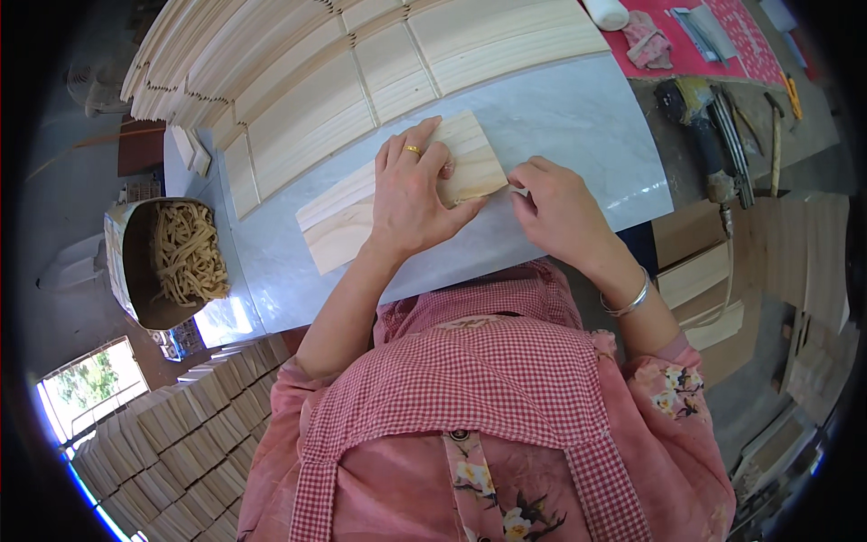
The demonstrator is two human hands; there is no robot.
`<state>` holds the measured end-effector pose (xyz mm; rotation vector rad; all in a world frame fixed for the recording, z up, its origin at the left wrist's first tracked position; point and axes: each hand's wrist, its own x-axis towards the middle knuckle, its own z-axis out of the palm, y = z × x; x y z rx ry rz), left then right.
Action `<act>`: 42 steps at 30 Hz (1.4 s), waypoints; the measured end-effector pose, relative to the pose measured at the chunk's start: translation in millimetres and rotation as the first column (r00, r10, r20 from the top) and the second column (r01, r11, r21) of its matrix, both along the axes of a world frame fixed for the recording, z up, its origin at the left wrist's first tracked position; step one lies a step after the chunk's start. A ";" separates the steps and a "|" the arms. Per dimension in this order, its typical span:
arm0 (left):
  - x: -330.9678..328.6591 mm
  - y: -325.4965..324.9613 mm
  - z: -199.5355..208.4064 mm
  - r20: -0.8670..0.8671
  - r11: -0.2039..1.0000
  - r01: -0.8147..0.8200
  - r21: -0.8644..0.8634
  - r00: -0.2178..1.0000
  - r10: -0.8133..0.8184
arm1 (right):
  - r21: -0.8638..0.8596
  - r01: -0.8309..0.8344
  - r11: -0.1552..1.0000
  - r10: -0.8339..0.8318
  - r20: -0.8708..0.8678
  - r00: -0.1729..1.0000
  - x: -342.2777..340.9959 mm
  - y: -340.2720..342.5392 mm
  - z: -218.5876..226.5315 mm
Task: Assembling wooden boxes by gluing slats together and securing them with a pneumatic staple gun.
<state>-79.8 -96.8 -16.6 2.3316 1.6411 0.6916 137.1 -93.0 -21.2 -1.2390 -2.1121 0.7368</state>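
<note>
A pale rectangular wooden board (343, 230) lies slanted on the grey marbled tabletop in front of me. My left hand (411, 194), with a gold ring, rests across the board's middle. Its fingers reach over the top face and its thumb lies along the near edge, holding the board. Close to the board's right end is my right hand (555, 203), wearing a silver bangle. Its thumb and fingers are pinched together by the corner; whatever may be between them is too small to make out.
Stacked grooved wooden panels (307, 108) fill the table's far side. A container of tan strips (131, 262) stands at the left. A power tool (700, 135) and hammer (775, 135) lie at the right. Stacked boards (172, 443) stand lower left.
</note>
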 end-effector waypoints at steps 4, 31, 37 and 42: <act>-1.3 0.0 -1.0 -0.010 1.000 -0.012 0.011 1.000 0.012 | 0.025 0.003 1.000 -0.005 0.094 0.996 -4.3 -0.9 5.8; -6.4 -1.5 -1.2 0.016 0.998 -0.034 0.050 0.999 0.034 | 0.333 0.425 0.842 -0.536 0.605 0.588 251.1 71.8 -39.4; -7.7 -3.0 -11.3 0.015 0.992 -0.050 0.119 0.999 0.049 | 0.101 0.565 0.819 -0.471 0.680 0.562 216.1 87.0 36.7; -8.2 -1.1 -9.7 0.024 0.994 -0.062 0.086 0.998 0.060 | -0.243 0.587 0.772 -0.423 0.493 0.760 125.2 30.0 111.4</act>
